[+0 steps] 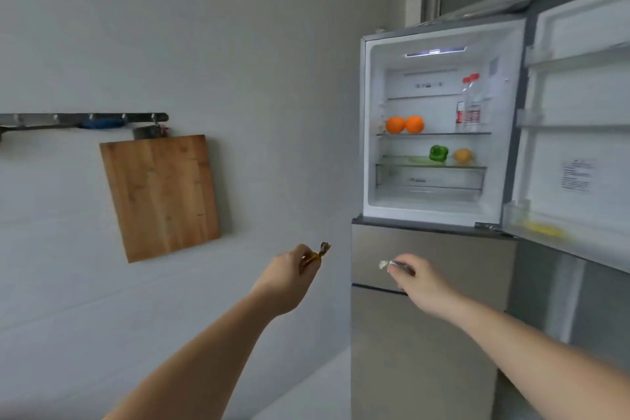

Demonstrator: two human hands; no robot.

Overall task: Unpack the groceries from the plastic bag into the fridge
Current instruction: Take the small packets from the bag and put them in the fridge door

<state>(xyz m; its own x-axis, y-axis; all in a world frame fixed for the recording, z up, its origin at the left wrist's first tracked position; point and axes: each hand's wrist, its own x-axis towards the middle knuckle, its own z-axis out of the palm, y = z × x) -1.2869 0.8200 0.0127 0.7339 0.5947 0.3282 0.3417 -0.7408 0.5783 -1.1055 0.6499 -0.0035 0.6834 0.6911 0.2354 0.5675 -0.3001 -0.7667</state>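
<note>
The tall silver fridge is standing at two o'clock, its upper door hanging open. The left hand is pinching a small gold-brown wrapped sweet; the right hand is pinching what looks like a silvery-white wrapped sweet, both at five o'clock below the lit compartment.

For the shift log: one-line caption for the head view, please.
Left hand and right hand each pinch a small wrapped item before the open fridge, oranges already shelved.
</note>
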